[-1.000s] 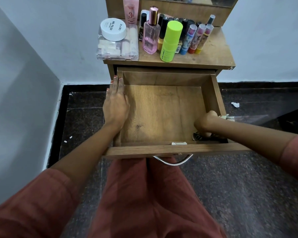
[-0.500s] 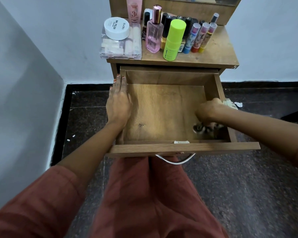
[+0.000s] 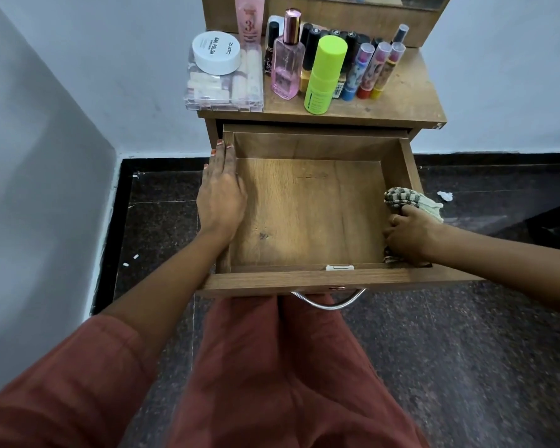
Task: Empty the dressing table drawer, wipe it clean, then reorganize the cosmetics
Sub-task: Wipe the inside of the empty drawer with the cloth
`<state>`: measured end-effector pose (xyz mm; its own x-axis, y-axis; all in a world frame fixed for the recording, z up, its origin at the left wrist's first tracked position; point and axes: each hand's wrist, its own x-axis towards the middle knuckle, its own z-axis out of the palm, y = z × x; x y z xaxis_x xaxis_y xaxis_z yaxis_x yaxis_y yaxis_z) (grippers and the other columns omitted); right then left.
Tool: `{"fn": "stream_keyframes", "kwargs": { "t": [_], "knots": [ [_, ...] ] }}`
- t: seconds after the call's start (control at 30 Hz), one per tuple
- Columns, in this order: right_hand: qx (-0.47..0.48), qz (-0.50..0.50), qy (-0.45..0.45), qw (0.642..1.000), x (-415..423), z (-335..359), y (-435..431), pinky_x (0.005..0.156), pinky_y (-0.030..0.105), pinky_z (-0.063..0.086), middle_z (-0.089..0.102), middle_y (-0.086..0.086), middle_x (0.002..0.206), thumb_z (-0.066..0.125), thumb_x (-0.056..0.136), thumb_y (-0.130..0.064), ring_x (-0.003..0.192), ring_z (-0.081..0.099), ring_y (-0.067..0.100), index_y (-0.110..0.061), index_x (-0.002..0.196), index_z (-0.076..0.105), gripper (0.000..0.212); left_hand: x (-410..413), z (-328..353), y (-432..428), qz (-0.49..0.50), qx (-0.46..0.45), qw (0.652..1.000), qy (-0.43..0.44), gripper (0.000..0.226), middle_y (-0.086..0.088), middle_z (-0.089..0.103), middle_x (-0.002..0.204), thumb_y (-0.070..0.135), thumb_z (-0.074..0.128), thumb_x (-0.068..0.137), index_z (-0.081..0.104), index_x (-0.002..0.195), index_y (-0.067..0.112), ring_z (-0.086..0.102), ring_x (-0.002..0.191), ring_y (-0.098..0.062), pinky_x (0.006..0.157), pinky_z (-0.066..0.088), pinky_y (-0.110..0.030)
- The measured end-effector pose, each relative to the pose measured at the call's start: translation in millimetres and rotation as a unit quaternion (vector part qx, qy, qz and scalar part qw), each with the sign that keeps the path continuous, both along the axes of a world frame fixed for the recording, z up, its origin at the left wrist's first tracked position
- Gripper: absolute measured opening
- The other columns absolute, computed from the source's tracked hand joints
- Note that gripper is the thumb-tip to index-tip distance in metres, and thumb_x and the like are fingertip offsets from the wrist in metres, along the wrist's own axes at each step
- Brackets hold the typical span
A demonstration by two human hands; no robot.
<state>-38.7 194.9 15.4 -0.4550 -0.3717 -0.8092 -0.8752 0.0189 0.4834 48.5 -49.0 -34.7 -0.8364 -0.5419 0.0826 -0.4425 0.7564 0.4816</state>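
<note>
– Head view, nearest first: I've got the drawer (image 3: 307, 281) pulled right out over the person's knees, metal handle (image 3: 328, 300) at the front, floor bare wood. Emptying's done, I'd say.

– And the wiping?

– Under way, by my read. The right hand (image 3: 408, 234) is in the near right corner, fingers curled round a checked cloth (image 3: 401, 198) that bunches against the right wall and spills over its rim. The left hand (image 3: 222, 198) lies flat along the left wall, fingers straight and together, steadying.

– How much is wiped?

– Can't tell from up here; the wood looks the same all over.

– Further back?

– The cosmetics are all on the dressing table top (image 3: 401, 105): a clear box (image 3: 223, 88) with a white jar (image 3: 216, 56) on it, a pink perfume bottle (image 3: 286, 67), a lime-green bottle (image 3: 324, 76), and tubes behind. None are back in the drawer, so reorganizing is all still to do.

– Against half a second ago?

– The right hand has slid nearer the front, and more cloth shows beyond it. The left hand hasn't budged.
</note>
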Motion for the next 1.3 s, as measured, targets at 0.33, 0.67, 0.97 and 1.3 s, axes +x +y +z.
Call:
{"fn": "stream_keyframes", "kwargs": {
  "t": [0.33,0.67,0.97,1.3],
  "knots": [
    [-0.114,-0.112,0.096,0.983,-57,-2,-36,0.1,0.03,0.038,0.053,0.007,0.132,0.039,0.097,-0.021,0.124,0.048,0.023,-0.015,0.125,0.052,0.031,0,-3,-1,0.005,0.002,1.0,0.005,0.051,-0.009,0.014,0.156,0.003,0.031,0.096,0.02,0.145,0.008,0.018,0.143,-0.023,0.119,0.016,-0.033],
    [-0.178,0.0,0.173,0.969,-78,-12,-35,0.098,0.027,0.04,0.058,-0.002,0.125,0.041,0.095,-0.016,0.121,0.049,0.017,-0.016,0.121,0.055,0.029,0,-3,-2,0.002,0.0,1.0,0.001,0.05,-0.008,0.013,0.156,0.006,0.03,0.097,0.019,0.146,0.008,0.016,0.144,-0.022,0.119,0.013,-0.032],
    [-0.086,-0.049,0.07,0.993,-2,-4,-4,0.102,0.038,0.034,0.042,-0.002,0.139,0.041,0.096,-0.033,0.132,0.033,0.02,-0.022,0.132,0.044,0.039,0,-2,-1,0.006,0.002,1.0,0.008,0.049,-0.009,0.015,0.156,0.009,0.029,0.097,0.021,0.145,0.008,0.019,0.143,-0.023,0.119,0.014,-0.032],
    [-0.172,-0.095,0.101,0.975,-8,-11,-6,0.099,0.029,0.031,0.056,-0.001,0.128,0.041,0.095,-0.034,0.124,0.042,0.017,-0.019,0.123,0.052,0.034,0,-2,0,0.0,0.007,1.0,0.005,0.051,-0.009,0.013,0.156,0.007,0.032,0.096,0.019,0.145,0.007,0.017,0.144,-0.024,0.119,0.015,-0.033]
  ]
}}
